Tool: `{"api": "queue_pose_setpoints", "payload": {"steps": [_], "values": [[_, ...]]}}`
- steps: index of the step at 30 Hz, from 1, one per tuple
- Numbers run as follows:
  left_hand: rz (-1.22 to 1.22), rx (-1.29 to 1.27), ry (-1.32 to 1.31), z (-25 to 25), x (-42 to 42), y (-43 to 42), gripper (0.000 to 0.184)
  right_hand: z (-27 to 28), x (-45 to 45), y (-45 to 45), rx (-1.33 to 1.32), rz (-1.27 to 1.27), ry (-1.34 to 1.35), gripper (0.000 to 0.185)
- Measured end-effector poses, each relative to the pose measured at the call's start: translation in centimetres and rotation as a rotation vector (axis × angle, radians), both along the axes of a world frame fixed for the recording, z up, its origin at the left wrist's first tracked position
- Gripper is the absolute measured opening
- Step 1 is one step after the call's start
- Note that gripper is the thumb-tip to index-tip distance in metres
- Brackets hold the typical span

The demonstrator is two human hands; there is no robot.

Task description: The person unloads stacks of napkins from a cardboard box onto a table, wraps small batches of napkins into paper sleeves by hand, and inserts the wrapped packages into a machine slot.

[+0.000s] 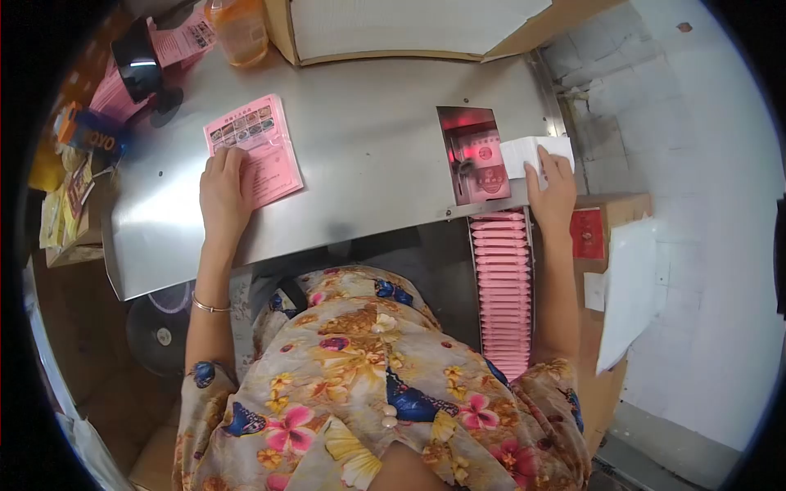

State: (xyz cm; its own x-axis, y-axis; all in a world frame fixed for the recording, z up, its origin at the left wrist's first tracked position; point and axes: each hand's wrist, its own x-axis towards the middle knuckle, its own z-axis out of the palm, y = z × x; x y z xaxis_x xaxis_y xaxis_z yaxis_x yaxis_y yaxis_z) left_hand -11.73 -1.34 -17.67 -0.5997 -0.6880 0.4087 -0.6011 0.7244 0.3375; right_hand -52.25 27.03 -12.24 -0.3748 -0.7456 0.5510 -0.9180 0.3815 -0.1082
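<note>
My left hand [223, 192] lies on the left edge of a stack of pink printed packets [268, 155], its fingers bent and close together against the top one. Small pictures and text cover that top face. At the right, my right hand [553, 186] grips some folded white sheets [520, 153] between thumb and fingers. They lie beside a slot in the metal table where a pink printed packet [488, 168] shows under red light. Below the slot, a chute [501, 286] holds a long row of pink packets.
The steel table [360, 164] spans the front. A cardboard box [393, 57] with a white content stands at the back. On the left are an orange-tinted jar [237, 37], a black stand [137, 65] and a blue box [92, 135]. Cardboard boxes [626, 213] stand by the right wall.
</note>
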Motion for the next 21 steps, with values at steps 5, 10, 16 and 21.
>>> {"api": "queue_pose_setpoints", "payload": {"steps": [5, 10, 16, 21], "values": [[-0.038, -0.052, 0.110, 0.9, -1.4, 1.2, 0.008, -0.2, -0.6, -0.1, 0.019, -0.068, -0.207, 0.026], [-0.376, -0.088, 0.415, 4.8, -8.0, 6.6, 0.019, -0.1, -0.1, -0.6, 0.054, -0.060, 0.039, 0.027], [-0.728, 0.058, 0.076, -0.7, -11.5, 10.3, 0.013, -2.3, -7.1, 0.1, -0.123, -0.065, 0.055, 0.033], [-0.571, -0.041, 0.027, -0.7, -8.9, 8.8, 0.033, -1.2, 0.0, 0.0, -0.223, 0.007, -0.039, 0.037]]}}
